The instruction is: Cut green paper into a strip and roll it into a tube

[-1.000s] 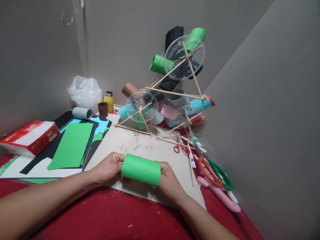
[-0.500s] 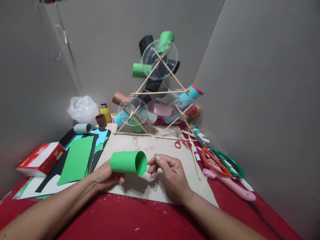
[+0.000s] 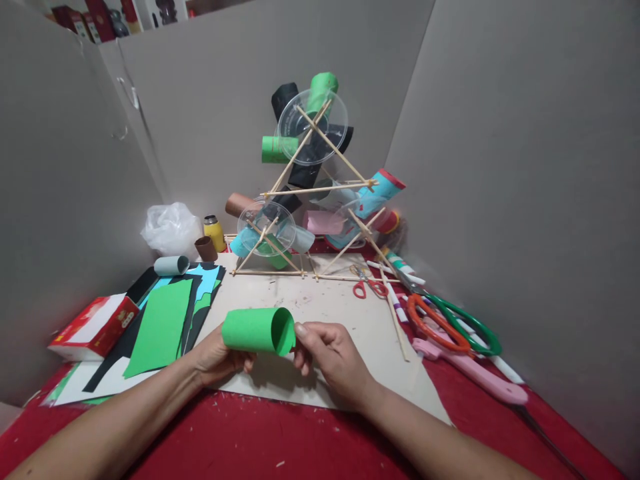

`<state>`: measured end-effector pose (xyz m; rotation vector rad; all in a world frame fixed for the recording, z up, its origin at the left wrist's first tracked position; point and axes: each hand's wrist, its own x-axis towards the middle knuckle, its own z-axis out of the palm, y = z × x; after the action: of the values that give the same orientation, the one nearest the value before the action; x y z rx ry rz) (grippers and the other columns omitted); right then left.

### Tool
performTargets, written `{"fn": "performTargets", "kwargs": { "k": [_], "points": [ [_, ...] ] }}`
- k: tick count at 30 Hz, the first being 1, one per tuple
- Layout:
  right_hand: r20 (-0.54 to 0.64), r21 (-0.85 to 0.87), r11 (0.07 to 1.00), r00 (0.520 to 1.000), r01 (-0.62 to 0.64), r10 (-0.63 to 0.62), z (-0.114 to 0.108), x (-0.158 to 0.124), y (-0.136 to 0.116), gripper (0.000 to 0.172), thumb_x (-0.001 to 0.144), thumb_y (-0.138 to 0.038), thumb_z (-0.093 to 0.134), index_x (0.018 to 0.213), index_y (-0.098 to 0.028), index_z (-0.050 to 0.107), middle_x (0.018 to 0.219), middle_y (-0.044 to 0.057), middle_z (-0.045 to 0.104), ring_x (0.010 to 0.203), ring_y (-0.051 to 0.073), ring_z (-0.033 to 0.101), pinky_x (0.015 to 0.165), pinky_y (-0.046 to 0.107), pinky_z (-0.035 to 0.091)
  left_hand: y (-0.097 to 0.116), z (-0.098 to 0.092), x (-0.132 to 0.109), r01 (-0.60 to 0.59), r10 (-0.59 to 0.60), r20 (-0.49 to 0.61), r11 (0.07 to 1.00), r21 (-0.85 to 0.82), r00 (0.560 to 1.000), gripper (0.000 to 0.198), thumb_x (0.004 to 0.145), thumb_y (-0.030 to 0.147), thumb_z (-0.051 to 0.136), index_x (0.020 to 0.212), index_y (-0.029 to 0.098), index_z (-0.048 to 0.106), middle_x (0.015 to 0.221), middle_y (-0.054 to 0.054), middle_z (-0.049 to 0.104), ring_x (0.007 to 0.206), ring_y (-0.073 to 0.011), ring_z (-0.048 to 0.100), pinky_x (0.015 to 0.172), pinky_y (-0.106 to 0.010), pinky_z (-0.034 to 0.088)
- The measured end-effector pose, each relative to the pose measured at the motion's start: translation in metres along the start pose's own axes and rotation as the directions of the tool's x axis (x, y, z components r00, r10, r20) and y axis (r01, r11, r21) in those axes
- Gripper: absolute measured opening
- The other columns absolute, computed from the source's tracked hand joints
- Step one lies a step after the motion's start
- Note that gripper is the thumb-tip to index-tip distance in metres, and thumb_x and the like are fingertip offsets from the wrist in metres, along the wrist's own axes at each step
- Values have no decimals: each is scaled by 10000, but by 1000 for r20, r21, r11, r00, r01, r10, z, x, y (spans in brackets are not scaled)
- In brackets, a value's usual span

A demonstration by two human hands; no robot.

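A rolled green paper tube [image 3: 250, 329] lies sideways above the beige board, its open end facing right. My left hand [image 3: 220, 360] is wrapped around it from below and behind, with its fingertips showing underneath. At the open end, my right hand [image 3: 330, 353] pinches the rim between thumb and forefinger. Behind both hands stands a stick frame [image 3: 320, 190] of triangles, carrying clear plastic discs [image 3: 313, 127] and several coloured paper tubes. A pair of red-handled scissors [image 3: 369, 288] rests on the board [image 3: 345, 307] beyond my right hand.
To the left are green paper sheets [image 3: 159, 327], a red-and-white box [image 3: 95, 327], a grey tube [image 3: 171, 265], a brown tube [image 3: 205, 249], a yellow bottle [image 3: 214, 235] and a plastic bag [image 3: 171, 229]. Orange-handled scissors [image 3: 435, 327] and a pink glue gun [image 3: 475, 373] lie right.
My right thumb has come down onto the tube's rim, where the hand was slightly apart from it. The camera view has tilted up a little, showing a shelf at top left.
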<state>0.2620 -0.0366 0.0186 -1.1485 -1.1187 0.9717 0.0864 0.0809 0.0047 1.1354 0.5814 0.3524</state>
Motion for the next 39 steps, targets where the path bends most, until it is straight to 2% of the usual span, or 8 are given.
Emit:
{"fn": "performTargets", "kwargs": {
  "k": [7,11,16,21,24,30,35,39],
  "points": [
    [51,9,990,989,-142,141,3,4,1,403,802,-439,592,509,-163,559,384,-35,521,325,74,445,355,173,312,1,10,-1,-130,144,-89,981,146,986,337,664,311,740,927,102,719,688,-94,671,556,-161,581,452,-217,448],
    [51,21,987,986,-158,157,3,6,1,374,782,-400,605,502,-155,555,383,-40,511,330,64,445,366,160,295,0,9,-1,-187,206,-57,953,238,977,269,706,322,710,843,91,725,759,-114,691,555,-151,579,475,-229,475],
    [56,36,984,984,-172,170,3,8,3,388,759,-437,617,501,-157,543,386,-44,512,329,62,444,374,161,309,7,10,-3,-203,229,-62,938,282,971,236,699,332,709,675,99,682,570,-46,636,469,-116,536,474,-215,459],
    [65,33,986,985,-163,161,0,11,2,373,753,-425,615,506,-152,555,417,-14,572,334,70,478,376,164,343,29,10,-13,-185,228,-84,916,355,970,147,674,248,692,635,113,650,474,3,578,414,-107,528,452,-205,454],
    [27,31,991,992,-127,126,-7,16,1,366,778,-421,588,544,-140,592,429,-7,582,338,69,485,374,165,339,51,10,-23,-178,247,-100,877,446,964,150,685,236,667,773,116,690,501,15,586,408,-95,522,436,-185,434],
    [-77,27,998,995,-61,63,-21,24,4,375,801,-455,580,621,-129,627,494,7,607,363,71,496,389,181,367,83,16,-31,-30,137,-100,722,691,985,274,721,223,563,945,134,693,538,15,597,404,-96,516,377,-165,369],
    [-106,-8,1000,994,-17,16,-21,23,4,374,806,-446,595,603,-132,613,499,5,599,375,67,493,402,183,366,89,26,-21,26,16,-39,511,859,999,352,696,150,467,968,140,689,477,22,574,369,-99,482,366,-163,335],
    [-112,-34,999,994,-5,2,-19,23,3,368,814,-437,579,603,-138,612,499,6,595,381,75,498,406,191,373,89,34,-13,68,-40,-56,436,898,998,368,669,131,444,952,132,679,485,17,573,379,-109,485,376,-176,345]
  ]
}}
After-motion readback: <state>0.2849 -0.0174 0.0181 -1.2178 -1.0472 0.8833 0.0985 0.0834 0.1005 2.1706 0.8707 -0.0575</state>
